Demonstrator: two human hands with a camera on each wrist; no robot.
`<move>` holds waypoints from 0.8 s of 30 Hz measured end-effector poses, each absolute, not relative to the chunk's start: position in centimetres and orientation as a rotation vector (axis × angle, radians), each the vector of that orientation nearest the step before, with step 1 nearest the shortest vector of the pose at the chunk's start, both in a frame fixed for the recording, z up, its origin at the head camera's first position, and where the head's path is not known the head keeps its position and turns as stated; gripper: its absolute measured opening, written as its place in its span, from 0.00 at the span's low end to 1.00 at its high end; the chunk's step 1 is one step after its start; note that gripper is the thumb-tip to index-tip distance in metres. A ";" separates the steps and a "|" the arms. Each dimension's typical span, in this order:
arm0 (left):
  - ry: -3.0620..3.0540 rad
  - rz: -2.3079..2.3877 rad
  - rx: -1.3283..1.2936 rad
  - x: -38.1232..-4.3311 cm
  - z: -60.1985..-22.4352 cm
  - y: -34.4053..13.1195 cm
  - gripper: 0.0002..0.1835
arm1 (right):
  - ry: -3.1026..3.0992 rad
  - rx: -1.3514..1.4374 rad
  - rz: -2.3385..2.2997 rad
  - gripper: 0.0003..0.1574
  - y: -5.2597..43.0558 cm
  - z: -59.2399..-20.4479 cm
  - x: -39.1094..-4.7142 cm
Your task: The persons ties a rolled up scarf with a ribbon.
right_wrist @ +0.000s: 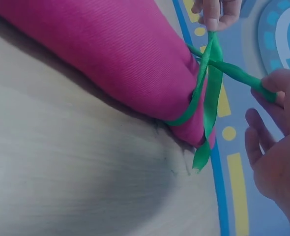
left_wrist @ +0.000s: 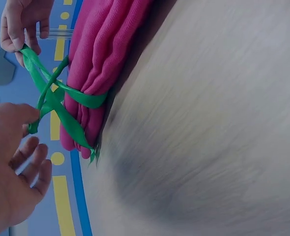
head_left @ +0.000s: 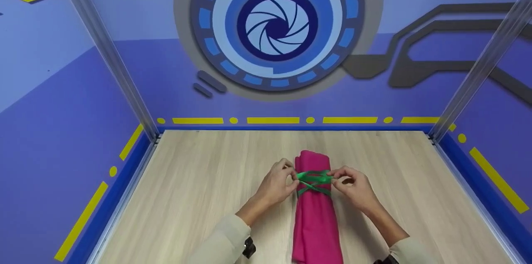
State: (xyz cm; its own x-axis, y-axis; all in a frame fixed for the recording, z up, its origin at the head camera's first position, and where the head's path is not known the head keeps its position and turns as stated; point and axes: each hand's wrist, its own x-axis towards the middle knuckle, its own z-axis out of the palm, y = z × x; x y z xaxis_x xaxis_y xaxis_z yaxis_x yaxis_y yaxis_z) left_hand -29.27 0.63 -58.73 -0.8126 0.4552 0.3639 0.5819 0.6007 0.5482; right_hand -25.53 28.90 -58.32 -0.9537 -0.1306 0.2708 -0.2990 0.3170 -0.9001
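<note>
A folded bundle of magenta cloth (head_left: 316, 222) lies lengthwise on the table, with a green ribbon (head_left: 314, 179) wrapped round it near its far end. My left hand (head_left: 276, 181) pinches one part of the ribbon between thumb and forefinger, at the bundle's left side. On the right side my right hand (head_left: 353, 185) pinches another part. In the right wrist view the ribbon (right_wrist: 214, 93) crosses over itself above the cloth (right_wrist: 120, 59), and a loose end hangs down past the cloth. The left wrist view shows both hands holding the ribbon (left_wrist: 69, 120) raised off the cloth (left_wrist: 101, 49).
The bundle rests on a pale wood-grain table (head_left: 199, 160). Blue and purple panels with yellow dashes enclose it at the back (head_left: 274, 110) and both sides. Metal posts (head_left: 104, 48) stand at the back corners.
</note>
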 end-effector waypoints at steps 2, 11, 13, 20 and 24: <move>-2.581 -1.028 -0.918 -29.3 -58.6 0.7 0.05 | -2.410 0.431 1.769 0.04 29.0 -58.3 -25.5; -2.474 -1.124 -1.106 -29.2 -58.4 0.7 0.03 | -2.376 0.480 1.896 0.05 29.0 -58.0 -25.4; -2.484 -1.165 -1.121 -29.2 -58.4 0.5 0.03 | -2.357 0.458 1.904 0.05 28.9 -58.0 -25.3; -2.532 -1.188 -1.102 -29.5 -58.0 -0.1 0.04 | -2.313 0.463 1.965 0.04 29.0 -57.9 -25.4; -2.559 -1.155 -1.067 -29.7 -57.8 -0.7 0.03 | -2.410 0.432 1.818 0.04 29.2 -57.7 -25.3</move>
State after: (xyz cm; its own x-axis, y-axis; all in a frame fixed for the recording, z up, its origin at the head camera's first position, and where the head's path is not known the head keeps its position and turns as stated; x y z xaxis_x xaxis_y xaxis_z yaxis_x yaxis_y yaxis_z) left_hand -29.67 -0.75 -57.80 -0.7390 0.5495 0.3896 0.6557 0.4543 0.6030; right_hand -25.35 29.22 -57.66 -0.9556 -0.1689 0.2413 -0.2784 0.2504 -0.9273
